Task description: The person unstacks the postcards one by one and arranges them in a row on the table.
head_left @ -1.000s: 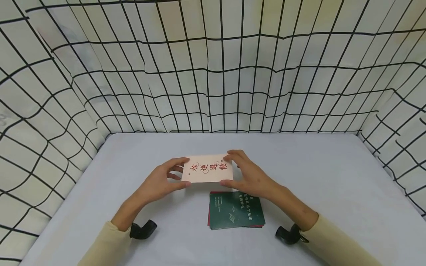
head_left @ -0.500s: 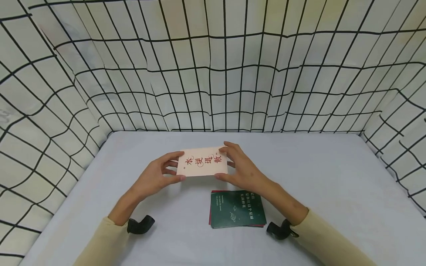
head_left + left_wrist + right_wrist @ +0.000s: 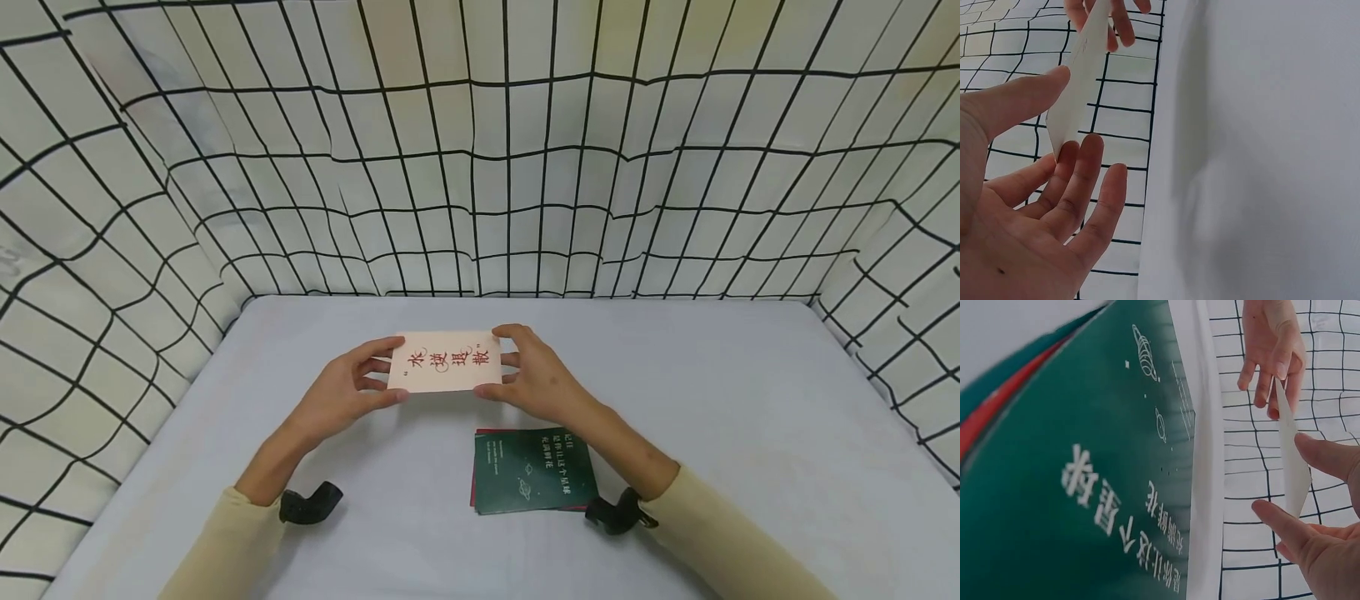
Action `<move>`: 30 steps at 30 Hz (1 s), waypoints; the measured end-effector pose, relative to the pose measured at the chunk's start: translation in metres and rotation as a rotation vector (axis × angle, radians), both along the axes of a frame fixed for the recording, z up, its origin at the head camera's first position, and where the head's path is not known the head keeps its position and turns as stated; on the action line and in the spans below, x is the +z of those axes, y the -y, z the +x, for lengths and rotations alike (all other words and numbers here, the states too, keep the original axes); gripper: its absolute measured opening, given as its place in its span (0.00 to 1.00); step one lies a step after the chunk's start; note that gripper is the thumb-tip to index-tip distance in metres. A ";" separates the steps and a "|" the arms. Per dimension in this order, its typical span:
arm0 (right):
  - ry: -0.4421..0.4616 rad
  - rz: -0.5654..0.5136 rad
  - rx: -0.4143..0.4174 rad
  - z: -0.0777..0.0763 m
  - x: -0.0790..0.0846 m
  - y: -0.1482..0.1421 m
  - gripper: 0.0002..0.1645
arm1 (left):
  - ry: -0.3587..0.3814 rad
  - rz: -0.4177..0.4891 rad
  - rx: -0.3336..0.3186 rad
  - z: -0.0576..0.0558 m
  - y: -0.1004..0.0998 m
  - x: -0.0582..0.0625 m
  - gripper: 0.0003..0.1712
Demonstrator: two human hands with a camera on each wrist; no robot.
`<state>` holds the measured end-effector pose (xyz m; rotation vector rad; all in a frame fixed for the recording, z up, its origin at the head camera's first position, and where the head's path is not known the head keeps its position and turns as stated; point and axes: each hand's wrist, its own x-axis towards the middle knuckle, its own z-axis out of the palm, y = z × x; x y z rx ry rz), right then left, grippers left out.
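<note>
Between both hands, a pale pink card (image 3: 444, 375) with red Chinese characters is held above the white table. My left hand (image 3: 348, 387) pinches its left end, thumb at the near edge and fingers at the far edge. At the other end, my right hand (image 3: 536, 375) grips the card the same way. In the left wrist view the card (image 3: 1082, 81) appears nearly edge-on, with the lower fingers spread beneath it. A small stack of dark green cards (image 3: 528, 475), with red edges peeking out, lies on the table below the right hand.
The white tabletop (image 3: 712, 400) runs back to a white wall with a black grid net (image 3: 525, 183), which also lines both sides. A black wrist-worn piece (image 3: 311, 503) sits at the left sleeve, another black piece (image 3: 615, 512) at the right, overlapping the stack's corner in the head view.
Both hands have carried the pink card leftward and slightly away from the body, so it stands farther from the green stack. The stack has stayed in place on the table.
</note>
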<state>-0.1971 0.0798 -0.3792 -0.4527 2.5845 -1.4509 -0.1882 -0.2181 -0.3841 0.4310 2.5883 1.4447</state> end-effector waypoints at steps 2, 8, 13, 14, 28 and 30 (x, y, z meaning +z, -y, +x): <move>0.024 -0.005 -0.009 -0.001 0.001 0.003 0.56 | 0.004 0.004 0.006 0.000 0.002 0.001 0.47; 0.058 -0.028 -0.016 -0.004 0.001 0.010 0.54 | 0.008 0.025 0.027 -0.001 0.005 0.005 0.47; 0.007 0.010 -0.010 -0.006 0.002 0.016 0.52 | 0.006 0.050 0.043 -0.001 0.008 0.007 0.46; -0.001 0.023 -0.010 -0.006 0.002 0.017 0.52 | 0.009 0.058 0.045 -0.001 0.009 0.006 0.46; 0.069 -0.087 0.025 -0.012 0.002 0.023 0.59 | 0.002 0.051 0.063 -0.007 0.017 0.003 0.48; 0.088 -0.125 0.041 -0.013 0.002 0.024 0.56 | 0.003 0.048 0.072 -0.008 0.018 0.002 0.48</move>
